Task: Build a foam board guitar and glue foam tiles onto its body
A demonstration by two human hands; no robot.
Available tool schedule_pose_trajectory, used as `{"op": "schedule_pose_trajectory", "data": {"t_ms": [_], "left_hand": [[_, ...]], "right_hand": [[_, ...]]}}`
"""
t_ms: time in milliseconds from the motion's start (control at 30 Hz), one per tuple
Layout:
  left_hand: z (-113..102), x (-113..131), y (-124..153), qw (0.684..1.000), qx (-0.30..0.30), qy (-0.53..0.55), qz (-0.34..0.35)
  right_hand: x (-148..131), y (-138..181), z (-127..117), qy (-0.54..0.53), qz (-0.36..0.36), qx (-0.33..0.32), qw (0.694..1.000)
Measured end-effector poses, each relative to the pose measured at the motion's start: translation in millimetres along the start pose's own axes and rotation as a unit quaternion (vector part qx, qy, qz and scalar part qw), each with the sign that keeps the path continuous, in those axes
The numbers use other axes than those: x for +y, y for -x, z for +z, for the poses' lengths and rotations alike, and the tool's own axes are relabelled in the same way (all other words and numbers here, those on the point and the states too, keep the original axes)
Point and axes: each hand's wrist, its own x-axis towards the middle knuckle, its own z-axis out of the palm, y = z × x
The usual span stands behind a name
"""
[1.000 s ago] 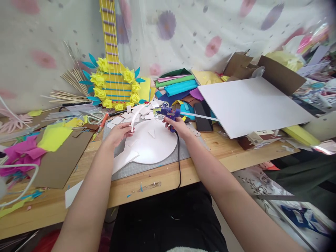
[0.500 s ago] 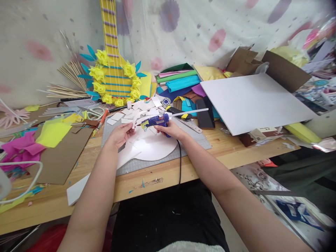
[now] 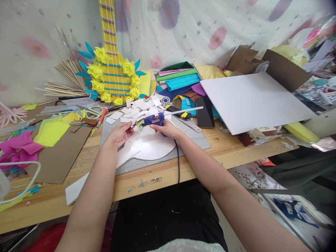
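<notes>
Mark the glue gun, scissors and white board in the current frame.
glue gun (image 3: 153, 119), head view, on the blue body.
scissors (image 3: 95, 112), head view, on the handles.
white board (image 3: 252, 101), head view, middle of its flat face.

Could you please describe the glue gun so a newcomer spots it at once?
Find the yellow paper guitar against the wall; below it lies a grey cutting mat. Over it, the right hand grips the glue gun: the only blue, corded tool.
</notes>
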Motion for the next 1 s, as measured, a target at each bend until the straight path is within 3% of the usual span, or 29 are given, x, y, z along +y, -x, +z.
{"op": "schedule_pose_trajectory", "data": {"t_ms": [367,1000], "left_hand": [[-5,0,2,0.999,-0.043,-0.020,-0.015],[-5,0,5,0.998,-0.048,-0.034,-0.011]], "right_hand": [[7,-6,-6,0.012,0.010,0.083,0.996],[20,-12,-25,-0.006,0.046,0.174,0.984]]}}
